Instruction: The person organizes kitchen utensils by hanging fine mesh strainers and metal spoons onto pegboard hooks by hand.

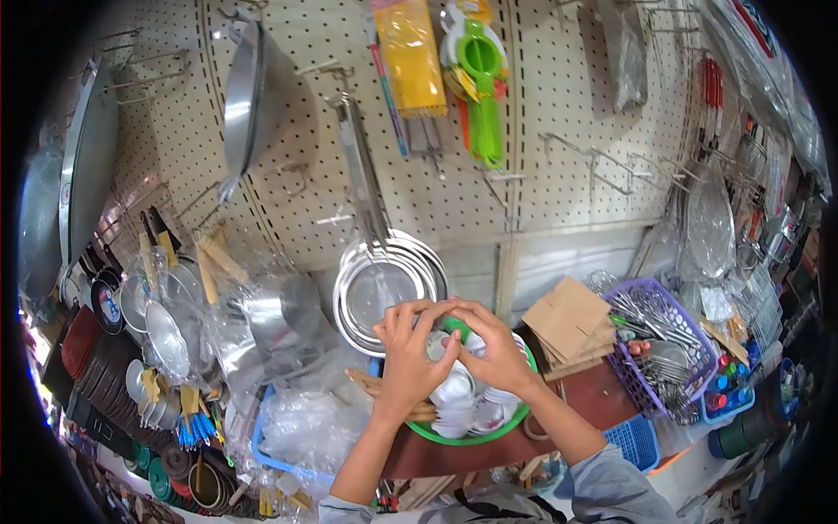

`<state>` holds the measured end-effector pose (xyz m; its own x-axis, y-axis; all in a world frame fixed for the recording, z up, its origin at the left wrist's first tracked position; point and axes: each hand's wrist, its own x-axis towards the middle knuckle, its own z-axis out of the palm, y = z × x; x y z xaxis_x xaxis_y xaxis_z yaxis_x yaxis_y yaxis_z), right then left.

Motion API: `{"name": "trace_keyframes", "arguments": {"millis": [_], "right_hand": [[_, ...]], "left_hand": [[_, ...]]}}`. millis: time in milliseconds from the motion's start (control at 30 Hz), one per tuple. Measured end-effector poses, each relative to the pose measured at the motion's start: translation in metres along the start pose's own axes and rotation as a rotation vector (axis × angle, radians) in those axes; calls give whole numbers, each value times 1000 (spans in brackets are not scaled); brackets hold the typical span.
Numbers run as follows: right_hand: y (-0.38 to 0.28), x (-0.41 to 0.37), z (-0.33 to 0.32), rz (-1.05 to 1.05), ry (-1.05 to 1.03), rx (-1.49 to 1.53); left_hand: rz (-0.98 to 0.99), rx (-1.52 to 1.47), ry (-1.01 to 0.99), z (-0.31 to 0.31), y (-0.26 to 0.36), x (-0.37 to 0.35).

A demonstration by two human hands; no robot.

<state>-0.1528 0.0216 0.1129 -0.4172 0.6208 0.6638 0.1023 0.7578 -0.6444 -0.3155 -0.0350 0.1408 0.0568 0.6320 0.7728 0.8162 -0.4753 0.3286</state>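
My left hand [410, 354] and my right hand [491, 349] meet at the fingertips above a round green basket [480, 435], fingers curled and thumbs drawn in. Between them shows a small pale round piece [435, 346]; I cannot tell what it is. A patch of green shows just behind the fingers. White stacked dishes [454, 409] fill the basket below, partly covered by both hands and wrists. Wooden-looking sticks [419, 410] lie at the basket's left side, beside my left wrist.
Steel round pans [340, 301] hang behind my hands on a pegboard [305, 210]. Brown cardboard [569, 321] and a purple basket [711, 371] of metal utensils stand to the right. On the left, a blue tray [260, 437] carries plastic-wrapped goods. A green citrus squeezer [483, 105] hangs above.
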Motion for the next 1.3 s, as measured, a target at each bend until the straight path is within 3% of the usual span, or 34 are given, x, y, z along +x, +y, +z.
{"name": "trace_keyframes", "arguments": {"millis": [467, 733, 767, 867, 1000, 1033, 1267, 1300], "right_hand": [[41, -181, -119, 191, -87, -58], [17, -234, -217, 317, -148, -134], [20, -239, -224, 179, -103, -187], [9, -246, -257, 326, -147, -37], [2, -251, -303, 324, -41, 46], [1, -253, -310, 429, 35, 177], [63, -274, -355, 232, 5, -258], [65, -274, -358, 368, 1, -149]], "left_hand": [[-211, -554, -333, 132, 103, -89], [-203, -711, -388, 188, 180, -91], [-187, -707, -366, 194, 187, -89], [-175, -709, -351, 206, 210, -79], [-155, -721, -372, 224, 237, -67], [-134, -710, -392, 228, 242, -64], [80, -502, -386, 271, 275, -46], [76, -486, -403, 279, 275, -42]]}}
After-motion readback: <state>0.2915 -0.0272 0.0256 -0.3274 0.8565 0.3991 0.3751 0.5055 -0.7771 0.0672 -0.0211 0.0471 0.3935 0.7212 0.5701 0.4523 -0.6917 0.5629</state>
